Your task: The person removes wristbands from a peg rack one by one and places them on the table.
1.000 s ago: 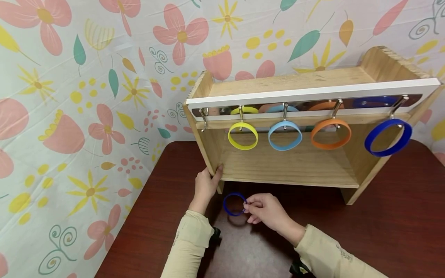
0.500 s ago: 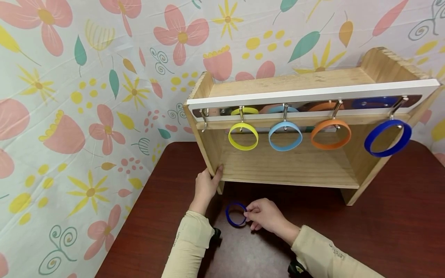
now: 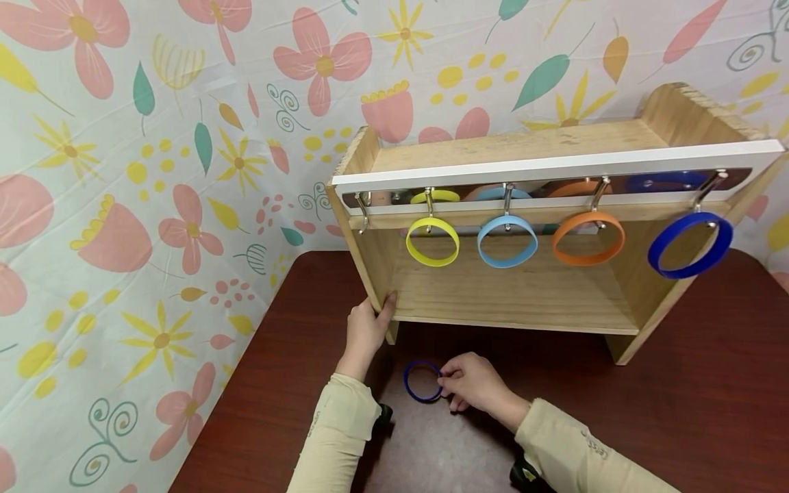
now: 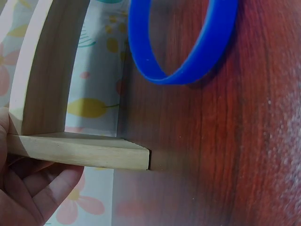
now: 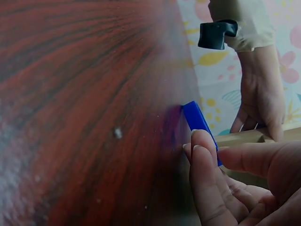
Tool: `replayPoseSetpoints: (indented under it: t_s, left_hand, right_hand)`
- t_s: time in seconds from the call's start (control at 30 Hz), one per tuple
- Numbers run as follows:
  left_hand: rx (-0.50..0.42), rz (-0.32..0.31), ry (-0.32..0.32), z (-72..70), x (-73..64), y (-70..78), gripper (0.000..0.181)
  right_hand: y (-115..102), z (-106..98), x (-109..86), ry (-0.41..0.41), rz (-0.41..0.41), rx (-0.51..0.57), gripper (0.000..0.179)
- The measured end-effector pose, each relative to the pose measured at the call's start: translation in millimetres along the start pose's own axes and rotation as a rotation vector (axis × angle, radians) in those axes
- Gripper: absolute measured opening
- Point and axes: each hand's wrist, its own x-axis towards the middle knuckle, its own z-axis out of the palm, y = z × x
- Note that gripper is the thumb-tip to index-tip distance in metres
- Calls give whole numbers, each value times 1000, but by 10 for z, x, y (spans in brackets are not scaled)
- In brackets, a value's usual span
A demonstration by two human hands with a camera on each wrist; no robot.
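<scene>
from the head camera, the right hand pinches a small dark blue ring by its right edge, fingers curled round the band; the ring is low over the dark red table, just in front of the wooden rack. the left hand grips the rack's lower left corner, thumb on the front edge. on hooks under the rack's top hang a yellow ring, a light blue ring, an orange ring and a large blue ring; the leftmost hook is bare. a flowered cloth covers the wall behind.

from the left wrist, the left hand shows fingers wrapped under the rack's wooden edge, and the dark blue ring sits on or just above the table; which, i cannot tell.

from the right wrist, the right hand's fingertips and thumb squeeze the ring's band, with the left hand on the rack behind.
</scene>
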Motion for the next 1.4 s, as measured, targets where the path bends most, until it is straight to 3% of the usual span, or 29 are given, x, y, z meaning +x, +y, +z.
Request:
replayPoseSetpoints:
  t_s: [0.33, 0.7, 0.97, 1.17, 1.4]
  left_hand:
    - [14, 1, 4, -12, -6, 8, 35]
    - [-3, -23, -16, -15, -7, 11, 37]
    - [-1, -14, -9, -8, -7, 11, 37]
    - [3, -22, -15, -9, -12, 19, 38]
    - [12, -18, -11, -13, -15, 15, 38]
  right_hand:
    - [16, -19, -5, 13, 22, -16, 19]
    - [-63, -183, -67, 30, -30, -44, 28]
    - [-213, -306, -149, 31, -125, -73, 26]
    - [-357, -386, -216, 78, -222, -166, 20]
    - [-548, -460, -314, 112, -270, -213, 18]
